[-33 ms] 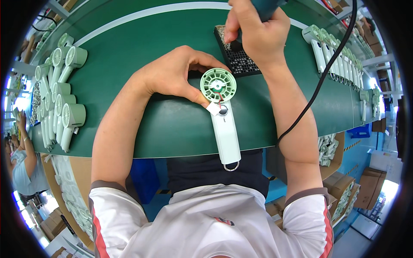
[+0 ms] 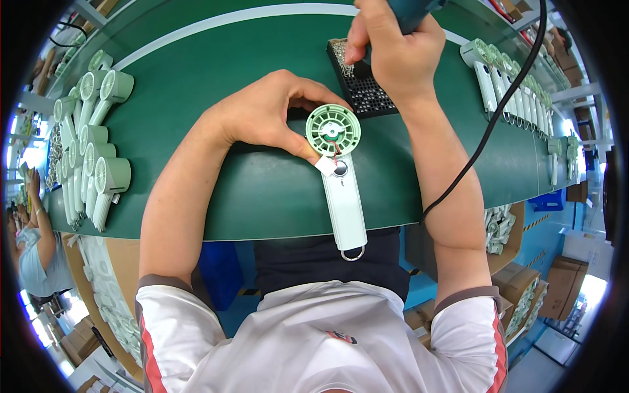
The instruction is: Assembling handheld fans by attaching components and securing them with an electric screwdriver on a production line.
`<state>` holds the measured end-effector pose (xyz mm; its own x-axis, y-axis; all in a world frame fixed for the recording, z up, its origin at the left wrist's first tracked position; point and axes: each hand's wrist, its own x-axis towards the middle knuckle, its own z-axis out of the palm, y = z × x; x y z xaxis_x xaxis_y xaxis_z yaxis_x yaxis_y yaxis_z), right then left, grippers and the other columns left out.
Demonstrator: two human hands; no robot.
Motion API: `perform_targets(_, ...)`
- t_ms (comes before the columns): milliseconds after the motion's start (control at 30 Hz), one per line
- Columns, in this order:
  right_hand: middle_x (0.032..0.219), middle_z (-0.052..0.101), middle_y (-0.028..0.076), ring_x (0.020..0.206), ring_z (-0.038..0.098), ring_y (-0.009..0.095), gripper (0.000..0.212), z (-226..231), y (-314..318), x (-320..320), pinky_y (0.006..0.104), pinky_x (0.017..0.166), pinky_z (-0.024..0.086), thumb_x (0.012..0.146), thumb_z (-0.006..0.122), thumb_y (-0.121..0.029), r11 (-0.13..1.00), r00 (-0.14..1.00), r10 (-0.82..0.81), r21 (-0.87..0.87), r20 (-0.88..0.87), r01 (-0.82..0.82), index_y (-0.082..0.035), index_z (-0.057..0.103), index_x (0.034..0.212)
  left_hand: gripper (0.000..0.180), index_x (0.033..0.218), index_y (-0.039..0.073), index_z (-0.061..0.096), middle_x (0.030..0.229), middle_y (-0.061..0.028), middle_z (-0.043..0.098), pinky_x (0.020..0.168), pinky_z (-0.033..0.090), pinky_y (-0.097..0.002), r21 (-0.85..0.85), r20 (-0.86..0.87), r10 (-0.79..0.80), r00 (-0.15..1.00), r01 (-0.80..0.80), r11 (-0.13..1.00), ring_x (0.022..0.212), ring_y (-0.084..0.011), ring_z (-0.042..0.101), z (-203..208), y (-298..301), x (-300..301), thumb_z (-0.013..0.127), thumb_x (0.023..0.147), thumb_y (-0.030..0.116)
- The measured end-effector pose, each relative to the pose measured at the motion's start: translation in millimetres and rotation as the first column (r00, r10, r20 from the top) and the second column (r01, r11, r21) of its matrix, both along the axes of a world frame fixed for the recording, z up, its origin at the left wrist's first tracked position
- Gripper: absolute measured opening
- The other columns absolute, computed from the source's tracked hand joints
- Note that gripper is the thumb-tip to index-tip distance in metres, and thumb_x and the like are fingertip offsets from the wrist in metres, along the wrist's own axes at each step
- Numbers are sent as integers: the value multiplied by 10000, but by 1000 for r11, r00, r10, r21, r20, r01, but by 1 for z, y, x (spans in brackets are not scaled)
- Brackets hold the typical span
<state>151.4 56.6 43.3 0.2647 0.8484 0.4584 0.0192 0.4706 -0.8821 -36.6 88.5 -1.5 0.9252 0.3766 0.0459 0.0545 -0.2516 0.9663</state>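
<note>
My left hand (image 2: 265, 111) curls round the pale green round head of a white handheld fan (image 2: 344, 209), thumb and fingers on opposite sides. The fan lies face up near the bench edge, its handle and metal loop reaching past it toward me. Red wires show at the open hub, and a small white tag lies by the thumb. My right hand (image 2: 406, 62) grips a teal corded electric screwdriver (image 2: 413, 12), partly cut off by the upper edge. Beneath that hand is a black screw tray (image 2: 381, 112) with small screws in it. The hand hides the driver's tip.
Several assembled fans (image 2: 113, 175) stand clustered on the left of the green bench (image 2: 275, 203). More fans (image 2: 488, 85) line up at the right. The black cord (image 2: 488, 124) hangs across my right forearm. Below are a blue bin (image 2: 221, 275) and cardboard boxes (image 2: 565, 281); another person (image 2: 39, 255) sits far left.
My right hand and the electric screwdriver have shifted very slightly to the right, and the cord with them. My left hand and the fan stay in place.
</note>
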Motion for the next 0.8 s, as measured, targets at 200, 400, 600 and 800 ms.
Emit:
perform_targets(200, 590, 610, 31, 448, 561, 109, 255, -4, -1, 4, 265, 446, 452, 1014, 683, -170, 996, 997, 64, 57, -32, -62, -7, 656, 820, 710, 1283, -53, 676, 1181, -120, 744, 1051, 522, -349, -23, 5, -13, 1000, 13, 1000, 1093, -206, 707, 0, 1, -1, 943, 640, 87)
perform_targets(400, 607, 627, 33, 461, 572, 104, 220, -2, -5, -2, 261, 455, 457, 1013, 683, -162, 999, 1000, 22, 45, 15, -23, 3, 665, 868, 726, 1286, -55, 674, 1186, -126, 743, 1057, 520, -351, -25, -1, 0, 1000, 0, 1000, 1098, -208, 707, -1, 1, -2, 959, 641, 114)
perform_targets(600, 598, 625, 35, 463, 581, 108, 242, -11, -5, 6, 257, 454, 458, 1013, 689, -184, 996, 999, -35, 79, 32, 32, 12, 662, 874, 745, 1289, -58, 672, 1186, -130, 743, 1067, 516, -356, -22, -9, 3, 1000, -3, 1000, 1107, -212, 706, -2, 0, -1, 971, 634, 133)
perform_targets(800, 587, 618, 46, 458, 586, 123, 246, -1, -9, 2, 260, 446, 458, 1022, 671, -196, 997, 996, -72, 21, -55, 73, 13, 659, 893, 728, 1284, -37, 683, 1206, -91, 719, 1073, 500, -336, -19, -50, 16, 999, -17, 1000, 1112, -182, 679, 0, 0, -1, 954, 617, 75)
